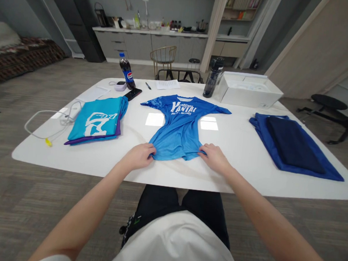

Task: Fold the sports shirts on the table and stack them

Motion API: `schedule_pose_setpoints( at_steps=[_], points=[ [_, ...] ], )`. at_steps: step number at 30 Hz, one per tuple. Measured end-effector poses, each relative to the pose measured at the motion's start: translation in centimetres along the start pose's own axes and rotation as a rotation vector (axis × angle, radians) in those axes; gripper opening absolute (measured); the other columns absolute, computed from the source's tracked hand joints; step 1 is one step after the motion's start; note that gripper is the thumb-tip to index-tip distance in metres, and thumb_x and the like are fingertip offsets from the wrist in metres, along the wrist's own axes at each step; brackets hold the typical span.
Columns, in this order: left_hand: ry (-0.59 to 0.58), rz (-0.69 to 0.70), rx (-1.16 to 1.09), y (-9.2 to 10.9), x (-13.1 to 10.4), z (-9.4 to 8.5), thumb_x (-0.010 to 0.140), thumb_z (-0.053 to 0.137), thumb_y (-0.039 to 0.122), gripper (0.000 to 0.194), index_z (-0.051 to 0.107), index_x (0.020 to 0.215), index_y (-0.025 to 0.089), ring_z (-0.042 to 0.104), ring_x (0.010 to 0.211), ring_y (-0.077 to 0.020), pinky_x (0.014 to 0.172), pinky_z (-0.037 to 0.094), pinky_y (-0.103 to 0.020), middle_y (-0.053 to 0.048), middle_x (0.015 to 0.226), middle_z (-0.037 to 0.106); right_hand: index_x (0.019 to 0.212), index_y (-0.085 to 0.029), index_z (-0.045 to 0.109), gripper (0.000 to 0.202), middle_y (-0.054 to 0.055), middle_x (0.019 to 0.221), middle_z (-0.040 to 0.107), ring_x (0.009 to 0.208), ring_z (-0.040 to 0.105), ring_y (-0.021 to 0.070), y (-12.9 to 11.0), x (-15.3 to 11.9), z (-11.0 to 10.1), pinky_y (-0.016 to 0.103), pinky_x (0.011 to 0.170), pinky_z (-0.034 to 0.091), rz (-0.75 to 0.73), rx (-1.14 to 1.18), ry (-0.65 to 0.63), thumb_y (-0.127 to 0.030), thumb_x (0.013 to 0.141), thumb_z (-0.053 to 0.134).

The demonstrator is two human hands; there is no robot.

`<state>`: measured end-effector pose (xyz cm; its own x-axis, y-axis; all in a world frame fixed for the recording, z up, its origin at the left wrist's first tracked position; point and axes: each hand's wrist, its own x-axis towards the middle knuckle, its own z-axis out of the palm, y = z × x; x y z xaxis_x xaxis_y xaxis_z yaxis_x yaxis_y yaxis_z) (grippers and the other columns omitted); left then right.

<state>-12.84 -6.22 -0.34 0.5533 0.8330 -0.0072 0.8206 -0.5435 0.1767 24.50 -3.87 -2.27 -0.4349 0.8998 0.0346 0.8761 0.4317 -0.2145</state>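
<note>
A blue T-shirt (180,123) with white lettering lies face up on the white table (134,171), its collar away from me and its hem towards me. Both sleeves are spread out, and wrinkles run across its lower half. My left hand (141,155) pinches the hem's left corner. At the right corner of the hem, the fingers of my right hand (214,156) are closed on the fabric. The fingertips of both hands are partly hidden by the cloth and knuckles.
Folded turquoise and purple shirts (98,118) lie at left beside a white cable (38,112). Folded dark blue clothes (294,145) are at right. Along the back stand a cola bottle (126,71), a phone (133,94), a black bottle (212,79) and a white box (250,90).
</note>
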Motion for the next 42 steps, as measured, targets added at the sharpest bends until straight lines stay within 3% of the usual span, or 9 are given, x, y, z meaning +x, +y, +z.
schedule_pose_setpoints(
  at_steps=[5,9,14,18,24,28,31,34,42],
  points=[
    [-0.012,-0.089,-0.022,1.4,-1.8,-0.2,0.097,0.049,0.040,0.027,0.072,0.099,0.026,0.069,0.087,-0.0229,0.084,0.052,-0.034,-0.006,0.097,0.073,0.086,-0.024,0.072,0.020,0.005,0.085,0.070,0.080,0.064,0.0229,5.2,-6.8,-2.6,0.033,0.074,0.046,0.141,0.087,-0.197,-0.040,0.091,0.062],
    [-0.014,-0.100,-0.046,3.5,-0.7,0.0,0.102,0.042,0.040,0.032,0.070,0.102,0.026,0.070,0.082,-0.0222,0.078,0.053,-0.033,-0.005,0.096,0.074,0.083,-0.026,0.074,0.032,0.005,0.083,0.071,0.074,0.066,0.0231,5.0,-9.0,-5.0,0.033,0.068,0.049,0.203,0.239,-0.355,-0.057,0.085,0.068],
    [0.116,-0.011,-0.014,4.9,2.8,1.4,0.101,0.047,0.039,0.041,0.061,0.136,0.022,0.051,0.137,-0.0288,0.114,0.041,-0.041,-0.013,0.149,0.054,0.136,-0.023,0.063,0.050,0.012,0.140,0.062,0.130,0.057,0.0294,1.7,-5.5,-2.8,0.043,0.111,0.043,0.150,0.188,0.100,-0.053,0.101,0.044],
    [0.080,-0.196,0.046,5.7,2.4,3.6,0.098,0.048,0.057,0.061,0.047,0.153,0.029,0.035,0.149,-0.0355,0.120,0.031,-0.050,-0.009,0.163,0.039,0.160,-0.023,0.037,0.066,0.010,0.166,0.032,0.154,0.027,0.0319,1.4,-4.7,1.2,0.054,0.123,0.027,0.118,0.042,-0.001,-0.057,0.103,0.037],
    [0.130,-0.186,0.051,9.8,-1.0,4.0,0.094,0.043,0.070,0.067,0.051,0.149,0.032,0.049,0.135,-0.0400,0.108,0.040,-0.056,-0.013,0.155,0.049,0.161,-0.034,0.032,0.069,0.008,0.167,0.031,0.154,0.026,0.0360,6.2,-8.8,2.0,0.072,0.119,0.018,0.221,-0.090,-0.006,-0.065,0.100,0.036],
    [0.092,0.002,0.006,10.3,1.7,3.2,0.103,0.037,0.057,0.050,0.063,0.135,0.030,0.058,0.124,-0.0295,0.106,0.044,-0.047,-0.009,0.142,0.062,0.142,-0.030,0.058,0.058,0.013,0.155,0.049,0.145,0.041,0.0390,8.4,-7.1,0.5,0.078,0.112,0.024,0.322,-0.102,0.063,-0.065,0.098,0.041],
    [0.133,0.018,0.016,8.7,5.9,3.7,0.106,0.036,0.046,0.047,0.058,0.141,0.024,0.050,0.138,-0.0261,0.115,0.039,-0.045,-0.010,0.152,0.053,0.132,-0.020,0.063,0.056,0.018,0.152,0.051,0.141,0.047,0.0338,8.1,-3.2,0.1,0.067,0.114,0.033,0.318,-0.063,0.143,-0.059,0.102,0.039],
    [0.154,-0.036,0.051,7.5,8.7,5.0,0.105,0.037,0.050,0.055,0.047,0.153,0.024,0.033,0.152,-0.0302,0.122,0.028,-0.055,-0.011,0.164,0.038,0.148,-0.021,0.052,0.057,0.015,0.162,0.039,0.148,0.037,0.0310,6.5,-0.4,0.7,0.059,0.117,0.033,0.226,-0.039,0.098,-0.055,0.105,0.036],
    [0.115,-0.040,0.004,8.9,6.9,5.9,0.102,0.033,0.063,0.063,0.031,0.160,0.038,0.027,0.155,-0.0318,0.123,0.019,-0.067,-0.005,0.168,0.030,0.147,-0.014,0.053,0.069,0.022,0.150,0.052,0.139,0.046,0.0391,3.6,-0.8,1.5,0.065,0.116,0.027,0.392,-0.230,0.102,-0.063,0.103,0.030]
  ],
)
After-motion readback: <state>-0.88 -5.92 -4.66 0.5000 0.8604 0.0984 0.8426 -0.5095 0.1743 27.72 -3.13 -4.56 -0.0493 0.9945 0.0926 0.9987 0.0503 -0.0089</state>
